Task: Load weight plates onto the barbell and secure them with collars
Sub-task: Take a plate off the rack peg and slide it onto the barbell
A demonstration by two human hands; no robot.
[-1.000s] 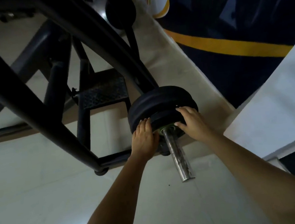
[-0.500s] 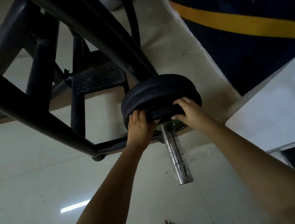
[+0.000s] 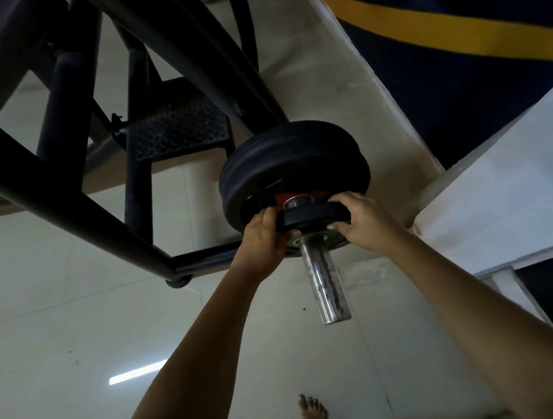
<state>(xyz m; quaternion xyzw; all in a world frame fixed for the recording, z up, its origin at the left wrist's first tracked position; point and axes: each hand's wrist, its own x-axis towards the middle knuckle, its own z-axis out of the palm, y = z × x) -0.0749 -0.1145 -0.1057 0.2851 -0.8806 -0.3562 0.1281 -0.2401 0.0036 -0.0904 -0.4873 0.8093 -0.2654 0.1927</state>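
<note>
A chrome barbell sleeve (image 3: 327,286) points toward me, its free end bare. Large black weight plates (image 3: 291,157) are stacked far up on it, with a red hub label showing on the nearest one. A small black plate (image 3: 312,216) with a green ring on its near face sits on the sleeve, a short gap away from the big plates. My left hand (image 3: 264,236) grips its left edge and my right hand (image 3: 364,221) grips its right edge. No collar is in view.
A black steel rack frame (image 3: 58,186) crosses the left and top, with a rubber foot (image 3: 179,282) on the pale tiled floor. A dark wall with a yellow stripe (image 3: 437,27) rises at right above a white ledge (image 3: 504,166). My bare foot (image 3: 313,415) stands below.
The small plate, pressed against the big plates before, has slid toward me along the sleeve, opening a gap that shows the red hub. Both hands moved with it.
</note>
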